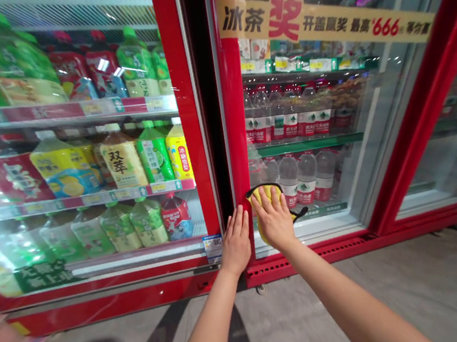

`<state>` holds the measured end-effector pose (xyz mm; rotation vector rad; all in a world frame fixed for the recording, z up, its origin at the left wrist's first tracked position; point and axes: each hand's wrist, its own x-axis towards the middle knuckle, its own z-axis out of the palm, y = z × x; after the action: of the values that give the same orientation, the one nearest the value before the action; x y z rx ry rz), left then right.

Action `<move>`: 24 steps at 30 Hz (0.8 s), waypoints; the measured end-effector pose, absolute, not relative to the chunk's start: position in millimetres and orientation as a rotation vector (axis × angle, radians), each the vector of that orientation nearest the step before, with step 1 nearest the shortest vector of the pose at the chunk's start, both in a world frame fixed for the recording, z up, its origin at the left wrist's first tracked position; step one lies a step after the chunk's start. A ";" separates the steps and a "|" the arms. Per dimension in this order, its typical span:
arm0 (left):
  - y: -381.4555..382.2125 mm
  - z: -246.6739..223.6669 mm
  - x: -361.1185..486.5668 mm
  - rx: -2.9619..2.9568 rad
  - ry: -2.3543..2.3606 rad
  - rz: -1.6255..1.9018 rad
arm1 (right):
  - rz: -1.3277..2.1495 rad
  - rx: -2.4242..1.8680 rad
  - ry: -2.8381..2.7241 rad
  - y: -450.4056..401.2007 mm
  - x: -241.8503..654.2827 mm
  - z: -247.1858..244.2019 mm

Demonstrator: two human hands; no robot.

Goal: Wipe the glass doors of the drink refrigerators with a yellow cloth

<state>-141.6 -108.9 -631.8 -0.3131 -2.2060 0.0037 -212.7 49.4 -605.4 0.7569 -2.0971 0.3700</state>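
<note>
Your right hand (274, 218) lies over the yellow cloth (260, 196), fingers slightly spread, pressing it to the glass door of the red-framed fridge (234, 108); bottles (307, 174) stand behind the glass beside those fingertips. Your left hand (236, 240), fingers straight and nearly together, is beside that frame, though you cannot tell whether it touches

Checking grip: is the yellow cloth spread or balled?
Mostly spread: the yellow cloth and its black edge show around the right hand; hidden folds unclear.
</note>
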 end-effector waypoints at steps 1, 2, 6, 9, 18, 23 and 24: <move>-108.0 -631.8 -142.0 -0.310 -2.206 -0.005 | 0.395 0.725 -2.099 52.5 -216.8 -596.7; -107.3 -631.6 -142.1 -0.307 -2.208 -0.011 | 0.424 0.672 -2.101 57.3 -221.5 -591.3; -105.9 -630.4 -141.6 -0.324 -2.216 0.020 | 0.472 0.482 -2.110 77.3 -231.3 -613.4; -104.5 -629.8 -143.1 -0.322 -2.213 0.070 | 0.373 0.634 -2.122 79.3 -228.6 -636.9; -99.2 -628.4 -147.3 -0.275 -2.158 0.147 | 0.528 0.444 -2.105 114.7 -255.8 -608.1; -91.9 -630.3 -152.2 -0.239 -2.138 0.156 | 0.509 0.555 -2.102 109.4 -246.8 -631.3; -89.0 -630.8 -154.1 -0.241 -2.133 0.160 | 0.477 0.617 -2.110 109.3 -247.9 -626.3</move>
<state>-154.1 -89.0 -630.8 -0.2411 -2.1328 0.1601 -247.9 109.3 -626.3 0.6175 -2.1098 0.4774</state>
